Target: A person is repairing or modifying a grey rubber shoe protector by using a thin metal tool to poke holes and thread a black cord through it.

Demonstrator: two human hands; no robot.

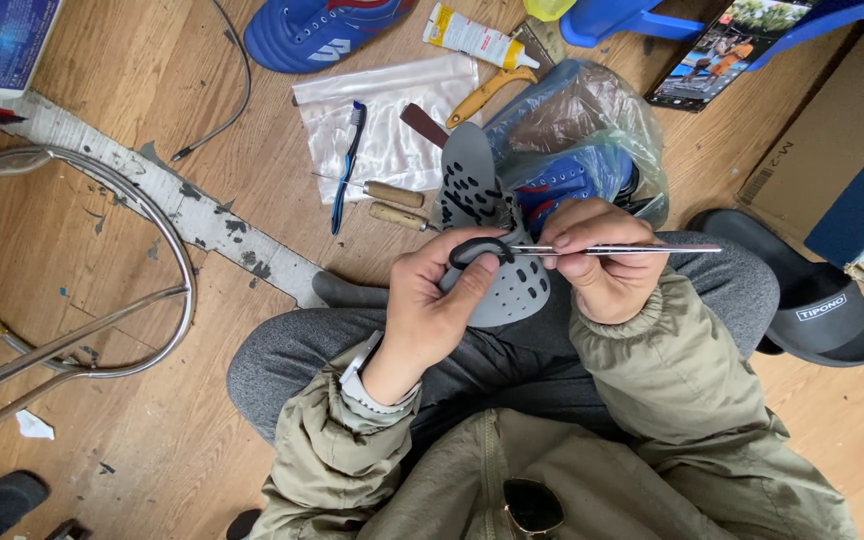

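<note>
Both hands [512, 275] grip scissors [572, 249]; blades closed, lying level, tips pointing right over grey insole [472, 190].

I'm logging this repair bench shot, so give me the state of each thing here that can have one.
scissors: closed, held level over the lap
left hand: gripping the black scissor handle
right hand: pinching the blades
grey insole: perforated, lying behind the hands
glue tube: capped, lying flat
toothbrush: lying on the white plastic sheet
black slide sandal: upright, unworn
</note>
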